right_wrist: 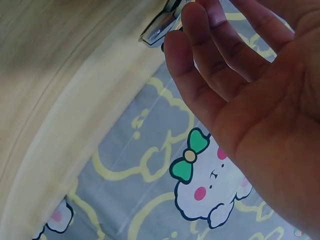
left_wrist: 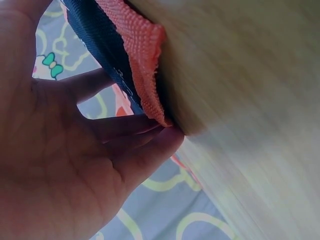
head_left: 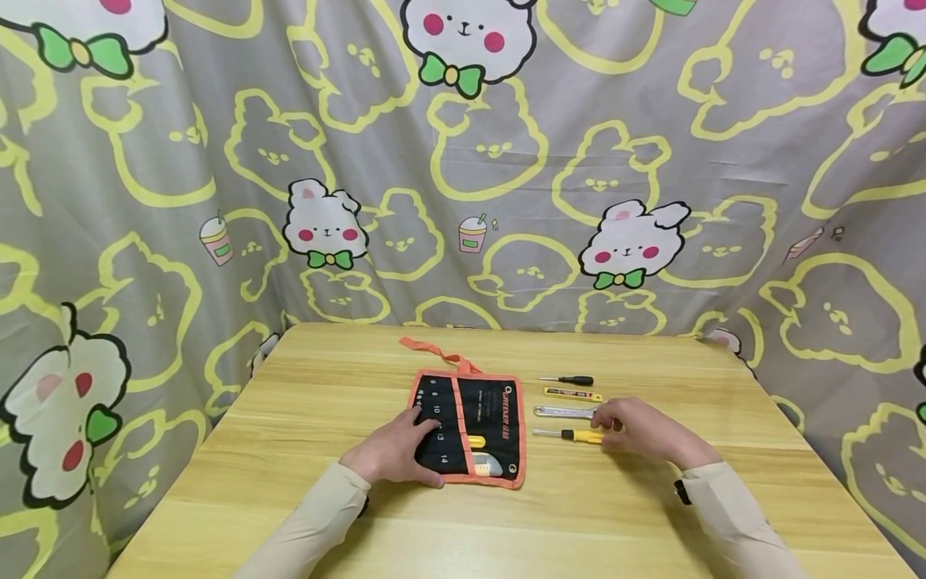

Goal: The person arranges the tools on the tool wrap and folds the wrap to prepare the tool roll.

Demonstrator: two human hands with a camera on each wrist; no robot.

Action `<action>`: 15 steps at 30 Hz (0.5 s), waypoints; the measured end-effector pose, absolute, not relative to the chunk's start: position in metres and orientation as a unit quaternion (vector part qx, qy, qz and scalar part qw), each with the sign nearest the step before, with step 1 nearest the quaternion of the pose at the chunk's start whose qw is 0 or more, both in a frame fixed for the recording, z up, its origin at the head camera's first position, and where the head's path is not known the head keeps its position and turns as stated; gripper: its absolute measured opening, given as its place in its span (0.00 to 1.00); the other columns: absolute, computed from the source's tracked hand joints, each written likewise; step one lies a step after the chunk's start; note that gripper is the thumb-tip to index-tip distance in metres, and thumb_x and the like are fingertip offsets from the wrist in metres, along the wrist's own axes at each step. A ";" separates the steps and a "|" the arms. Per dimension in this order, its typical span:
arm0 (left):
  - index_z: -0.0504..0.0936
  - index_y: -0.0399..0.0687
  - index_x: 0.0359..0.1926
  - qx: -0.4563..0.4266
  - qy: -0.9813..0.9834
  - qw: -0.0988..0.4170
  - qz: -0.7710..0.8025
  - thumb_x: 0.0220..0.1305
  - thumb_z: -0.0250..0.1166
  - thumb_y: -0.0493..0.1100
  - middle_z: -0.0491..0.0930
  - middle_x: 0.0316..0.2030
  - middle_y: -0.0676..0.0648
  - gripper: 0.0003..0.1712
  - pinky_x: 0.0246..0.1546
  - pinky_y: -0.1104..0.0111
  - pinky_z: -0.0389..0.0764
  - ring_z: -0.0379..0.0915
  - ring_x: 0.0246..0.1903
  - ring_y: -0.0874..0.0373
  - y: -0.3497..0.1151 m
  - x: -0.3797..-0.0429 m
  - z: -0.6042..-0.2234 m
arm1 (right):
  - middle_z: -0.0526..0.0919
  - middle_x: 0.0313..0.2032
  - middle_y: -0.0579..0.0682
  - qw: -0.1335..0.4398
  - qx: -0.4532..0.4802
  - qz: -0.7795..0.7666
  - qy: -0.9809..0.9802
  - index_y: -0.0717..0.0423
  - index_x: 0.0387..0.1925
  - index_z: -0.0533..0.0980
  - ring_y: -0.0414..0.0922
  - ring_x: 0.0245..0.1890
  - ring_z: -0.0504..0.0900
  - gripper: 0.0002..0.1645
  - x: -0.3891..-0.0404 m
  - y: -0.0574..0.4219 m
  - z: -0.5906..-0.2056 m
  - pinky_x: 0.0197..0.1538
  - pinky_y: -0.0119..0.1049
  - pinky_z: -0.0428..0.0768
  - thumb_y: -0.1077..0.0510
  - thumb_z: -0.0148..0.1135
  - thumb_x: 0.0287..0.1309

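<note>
A black tool pouch (head_left: 485,402) with orange trim lies unrolled, a yellow-handled tool (head_left: 477,441) and a utility knife (head_left: 487,465) in its pockets. My left hand (head_left: 394,446) rests on the pouch's lower left, its fingertips against the orange edge (left_wrist: 142,55) in the left wrist view. Right of the pouch, my right hand (head_left: 644,430) grips the right end of a silver adjustable wrench (head_left: 564,412) with curled fingers, hiding that end. In the right wrist view, metal (right_wrist: 160,27) shows beside the fingertips. Under that hand lies a yellow-handled screwdriver (head_left: 582,437), its handle end partly covered.
Above the wrench lie a narrow yellow case (head_left: 571,394) and a small black screwdriver (head_left: 576,380). An orange tie strap (head_left: 434,350) trails from the pouch's top toward the back. Patterned curtains (head_left: 463,281) border the wooden table (head_left: 304,386) at the back and sides.
</note>
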State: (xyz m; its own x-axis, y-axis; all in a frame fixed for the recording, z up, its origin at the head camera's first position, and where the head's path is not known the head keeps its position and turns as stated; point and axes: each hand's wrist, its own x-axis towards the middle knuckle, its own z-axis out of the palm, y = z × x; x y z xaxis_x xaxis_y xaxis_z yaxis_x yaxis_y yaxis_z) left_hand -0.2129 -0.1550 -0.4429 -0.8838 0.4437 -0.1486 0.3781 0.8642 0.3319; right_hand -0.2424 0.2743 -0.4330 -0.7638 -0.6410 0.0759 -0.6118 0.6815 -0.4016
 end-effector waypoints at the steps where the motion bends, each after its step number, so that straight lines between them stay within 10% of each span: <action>1: 0.73 0.47 0.70 0.214 0.959 0.111 0.147 0.48 0.78 0.69 0.62 0.72 0.30 0.54 0.67 0.45 0.69 0.61 0.71 0.35 -0.155 -0.213 -0.443 | 0.82 0.34 0.43 0.040 -0.337 -0.208 0.917 0.55 0.41 0.84 0.39 0.35 0.76 0.11 -0.242 0.274 -0.433 0.37 0.35 0.77 0.64 0.74 0.55; 15: 0.72 0.45 0.70 0.213 0.961 0.110 0.140 0.47 0.79 0.69 0.63 0.72 0.29 0.56 0.67 0.46 0.70 0.62 0.71 0.34 -0.153 -0.213 -0.443 | 0.81 0.32 0.43 0.053 -0.336 -0.220 0.914 0.54 0.38 0.83 0.39 0.33 0.76 0.10 -0.245 0.274 -0.437 0.35 0.32 0.75 0.67 0.73 0.54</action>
State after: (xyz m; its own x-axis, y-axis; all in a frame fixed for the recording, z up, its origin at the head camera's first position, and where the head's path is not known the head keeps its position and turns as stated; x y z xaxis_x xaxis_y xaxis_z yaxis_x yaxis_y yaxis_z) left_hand -0.2126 -0.1532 -0.4426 -0.8853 0.4395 -0.1518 0.3779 0.8703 0.3159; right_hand -0.2446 0.2745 -0.4374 -0.7690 -0.6372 0.0513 -0.5906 0.6774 -0.4386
